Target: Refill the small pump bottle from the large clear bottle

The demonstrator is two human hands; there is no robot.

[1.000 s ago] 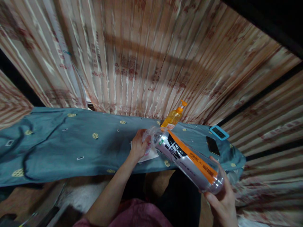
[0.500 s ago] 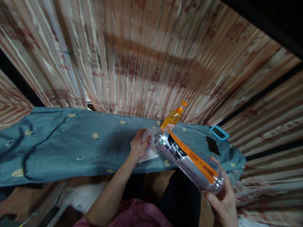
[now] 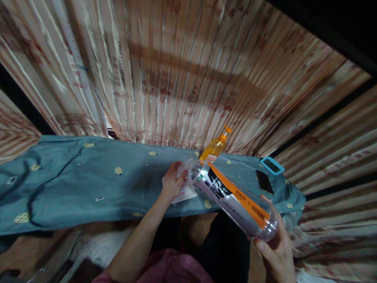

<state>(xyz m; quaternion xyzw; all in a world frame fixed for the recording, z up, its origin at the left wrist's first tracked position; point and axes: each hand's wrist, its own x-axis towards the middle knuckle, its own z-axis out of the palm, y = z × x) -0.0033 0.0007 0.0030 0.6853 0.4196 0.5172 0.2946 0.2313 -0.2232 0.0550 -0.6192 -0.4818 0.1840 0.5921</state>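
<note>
Your right hand (image 3: 279, 255) grips the base of the silver-labelled bottle (image 3: 232, 200), which slants from your left hand (image 3: 171, 184) toward 4 o'clock. Your left hand is curled around a clear plastic piece (image 3: 183, 169) by its neck. A loosened grip could let the neck slip sideways, perhaps knocking the pump bottle (image 3: 214, 148) at your left hand's 2 o'clock.

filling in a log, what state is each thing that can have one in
Large bottle, tilted, contents unclear
Left hand, curled around clear plastic
Right hand, gripping that bottle's base end
White sheet, partly hidden
Pump bottle, upright, amber liquid inside
Phone, lying flat, screen dark
Blue-rimmed display, reading too blurred to tell
Cloth, spread out, creased
Curtain, hanging in folds
</note>
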